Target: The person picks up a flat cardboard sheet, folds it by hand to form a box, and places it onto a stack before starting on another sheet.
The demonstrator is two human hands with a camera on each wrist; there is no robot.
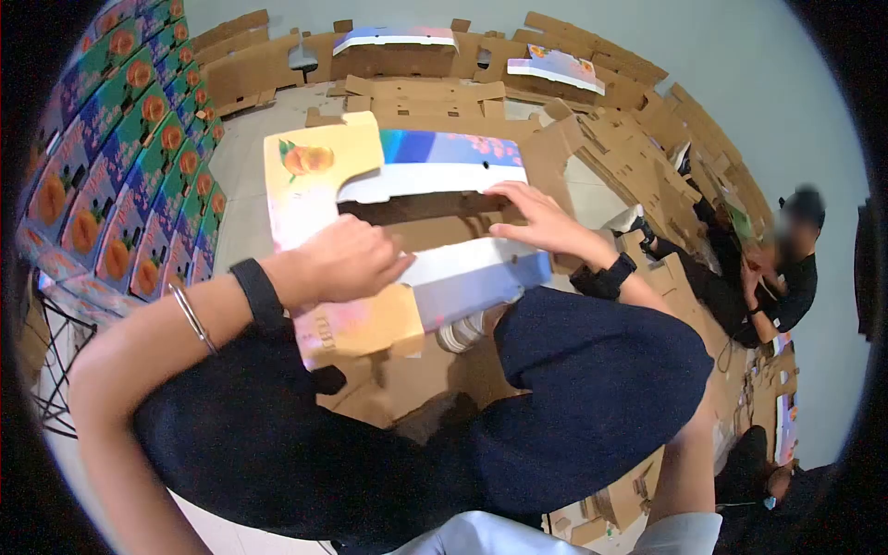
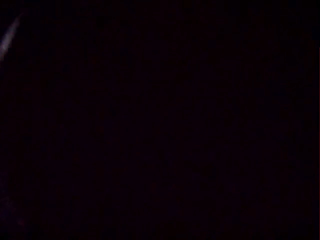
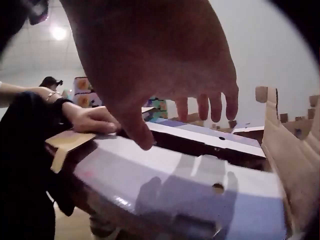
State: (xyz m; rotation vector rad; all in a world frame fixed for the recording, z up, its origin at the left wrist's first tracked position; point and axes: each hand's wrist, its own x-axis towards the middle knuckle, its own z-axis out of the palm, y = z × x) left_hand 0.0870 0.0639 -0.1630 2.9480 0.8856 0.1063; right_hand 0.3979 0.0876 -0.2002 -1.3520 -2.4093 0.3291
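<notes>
A printed cardboard box [image 1: 481, 296] lies by the person's legs in the head view, its long white-edged flaps [image 1: 462, 264] folded inward around a gap. The left hand [image 1: 356, 259] has curled fingers at the inner edge of the yellow end panel [image 1: 301, 217], its thumb beside the near white flap; its fingertips are hidden. Above the other end of the gap, the right hand [image 1: 546, 222] is spread with nothing in its grasp. In the right wrist view that hand [image 3: 160, 65] hovers over the box [image 3: 120, 170], and the left hand [image 3: 95, 120] rests at the far end.
Stacked printed boxes [image 1: 111, 185] rise at the left. Brown cardboard pieces [image 1: 416, 97] lie ahead and along the right. Another person [image 1: 795, 268] sits at the right among cardboard. A brown flap [image 3: 295, 165] stands upright at the box's end. The left wrist view is almost black.
</notes>
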